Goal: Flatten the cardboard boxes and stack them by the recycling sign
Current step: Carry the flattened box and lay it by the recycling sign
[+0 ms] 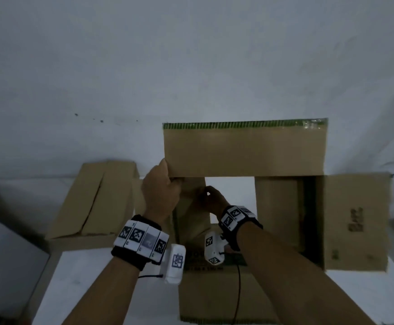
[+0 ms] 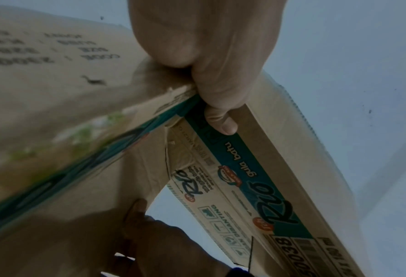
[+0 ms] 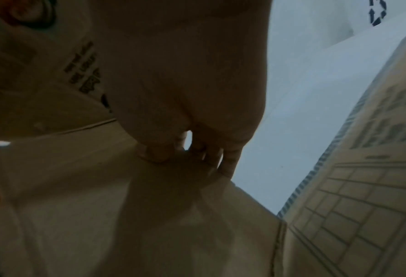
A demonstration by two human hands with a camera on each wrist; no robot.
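Note:
An open brown cardboard box [image 1: 245, 151] stands on the white table [image 1: 92, 277], its far flap upright and its right flap [image 1: 353, 221] folded out flat. My left hand [image 1: 163, 191] grips the far flap's lower left corner; in the left wrist view its thumb [image 2: 220, 120] presses on the box's teal printed band [image 2: 263, 198]. My right hand [image 1: 212, 198] holds the small left inner flap, and its fingers [image 3: 197, 153] curl over that flap's edge. A flattened box [image 1: 92, 200] lies at the left by the wall. The recycling sign [image 3: 377, 13] shows only in the right wrist view.
A pale wall [image 1: 191, 66] rises right behind the table. A grey surface [image 1: 3, 254] sits lower at the left edge. The box's near flap [image 1: 214, 296] hangs toward me between my forearms. White tabletop shows at the front left and front right.

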